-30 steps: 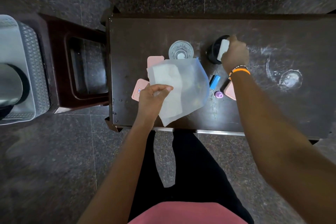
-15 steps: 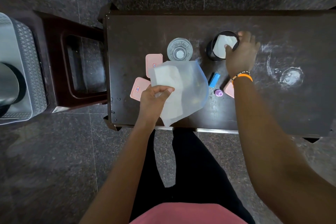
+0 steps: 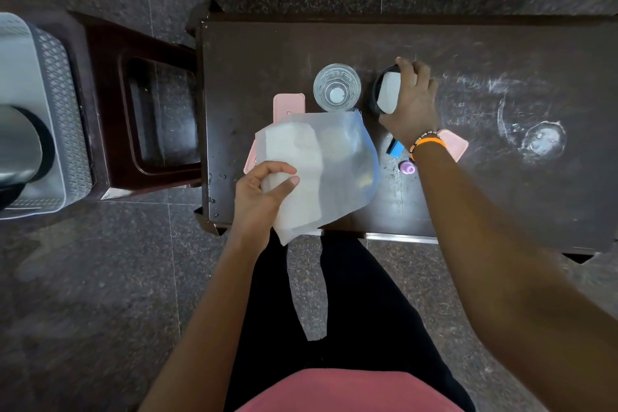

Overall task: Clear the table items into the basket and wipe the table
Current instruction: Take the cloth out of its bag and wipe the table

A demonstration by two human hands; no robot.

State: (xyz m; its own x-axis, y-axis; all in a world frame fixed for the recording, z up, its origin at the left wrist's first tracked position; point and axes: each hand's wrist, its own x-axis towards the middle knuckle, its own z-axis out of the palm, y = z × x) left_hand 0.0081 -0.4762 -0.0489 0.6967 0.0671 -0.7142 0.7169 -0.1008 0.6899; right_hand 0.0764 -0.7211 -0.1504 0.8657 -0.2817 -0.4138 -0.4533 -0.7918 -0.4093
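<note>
At the far left, on the floor well apart from the table [image 3: 267,53], the basket [image 3: 63,117] is seen, with a dark round vessel already lying in it; a stool [image 3: 110,104] stands between basket and table. On the table's left part two pink lids [image 3: 289,104] are partly hidden under a translucent bag [image 3: 334,164], which is pinched shut between thumb and fingers of the left hand [image 3: 264,191] and held over the near edge. Just beyond the bag a glass [image 3: 336,87] stands upright. Next to it a dark cup [image 3: 384,90] with something white inside is gripped at the rim by the right hand [image 3: 413,104], the fingers closed around it. Near the wrist a blue item [image 3: 395,147], a small purple cap [image 3: 408,167] and another pink lid [image 3: 456,144] are left lying. Further right, white smears [image 3: 535,137] are spread over the wood. The clearing step is judged to be in hand, with wiping not yet begun. A lift of the cup is called for next, kept level, then a carry leftward past the glass to the basket.
</note>
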